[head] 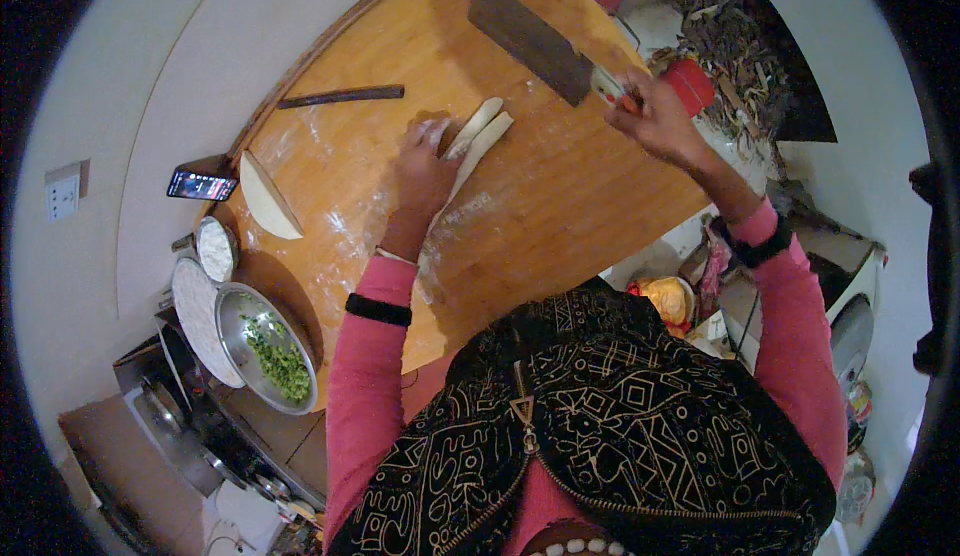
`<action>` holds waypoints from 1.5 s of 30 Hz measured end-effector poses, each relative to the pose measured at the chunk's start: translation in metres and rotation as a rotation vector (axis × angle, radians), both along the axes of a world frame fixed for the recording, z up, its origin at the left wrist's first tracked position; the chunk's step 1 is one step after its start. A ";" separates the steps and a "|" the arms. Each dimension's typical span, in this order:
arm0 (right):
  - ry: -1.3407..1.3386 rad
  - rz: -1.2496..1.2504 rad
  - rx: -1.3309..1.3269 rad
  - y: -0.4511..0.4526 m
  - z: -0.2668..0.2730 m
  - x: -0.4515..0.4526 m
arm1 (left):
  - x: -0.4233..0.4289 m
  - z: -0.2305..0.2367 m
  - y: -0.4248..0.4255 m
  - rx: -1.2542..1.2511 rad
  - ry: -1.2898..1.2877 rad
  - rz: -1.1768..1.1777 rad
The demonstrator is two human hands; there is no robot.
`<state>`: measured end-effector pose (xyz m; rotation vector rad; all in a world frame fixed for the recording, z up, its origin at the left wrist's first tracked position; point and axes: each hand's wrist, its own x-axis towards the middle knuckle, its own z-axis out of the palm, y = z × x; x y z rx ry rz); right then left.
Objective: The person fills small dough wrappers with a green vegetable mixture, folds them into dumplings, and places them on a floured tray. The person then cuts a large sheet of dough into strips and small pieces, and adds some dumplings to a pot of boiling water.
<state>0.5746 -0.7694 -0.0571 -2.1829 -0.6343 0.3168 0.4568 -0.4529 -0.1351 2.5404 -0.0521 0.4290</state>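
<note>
Strips of pale dough (pixel 480 140) lie on a floured wooden board (pixel 555 196). My left hand (pixel 431 162) rests on them, its fingers at one strip; whether it grips the dough is hard to tell. To the right, my right hand (pixel 652 117) is closed around the handle of a cleaver (pixel 529 42), whose broad blade points to the upper left, apart from the dough. A larger half-round piece of dough (pixel 268 200) lies at the board's left. Above my left hand is a dark narrow bar (pixel 341 96).
Along the left edge stand a phone (pixel 201 183), a bowl of white powder (pixel 216 250), a round white tray (pixel 196 316) and a steel bowl (pixel 225 323) of chopped greens. A red container (pixel 688 87) and wood scraps (pixel 742 61) are beyond the right edge.
</note>
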 end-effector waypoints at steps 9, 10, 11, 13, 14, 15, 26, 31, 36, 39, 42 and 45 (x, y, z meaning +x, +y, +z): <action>-0.033 -0.125 -0.155 -0.029 -0.019 -0.090 | 0.001 0.015 0.049 0.217 0.137 0.073; -0.030 -0.128 -0.175 -0.027 -0.023 -0.094 | -0.005 0.016 0.047 0.183 0.137 0.044; -0.045 -0.123 -0.176 -0.024 -0.026 -0.097 | -0.012 0.017 0.048 0.262 0.143 -0.079; -0.076 -0.115 -0.200 -0.017 -0.030 -0.099 | -0.032 0.013 0.042 0.425 0.135 -0.340; -0.091 -0.112 -0.227 -0.014 -0.030 -0.100 | -0.041 0.011 0.039 0.281 0.315 -0.393; -0.042 -0.134 -0.288 -0.012 -0.029 -0.100 | -0.044 0.009 0.042 0.302 0.244 -0.383; 0.000 -0.235 -0.324 -0.005 -0.022 -0.099 | -0.056 0.011 0.085 0.512 0.240 -0.407; 0.005 -0.208 -0.316 0.001 -0.021 -0.105 | -0.043 0.015 0.119 0.630 0.269 -0.056; 0.006 -0.217 -0.255 0.024 -0.016 -0.095 | -0.025 0.005 0.110 0.158 -0.012 -0.405; 0.049 -0.139 -0.201 0.035 -0.012 -0.087 | -0.022 -0.012 0.042 0.195 0.034 -0.330; 0.070 -0.153 -0.099 0.034 -0.011 -0.098 | -0.030 -0.018 -0.004 0.168 0.109 -0.301; 0.084 -0.218 -0.114 0.027 -0.012 -0.126 | -0.034 -0.015 -0.020 0.189 0.103 -0.371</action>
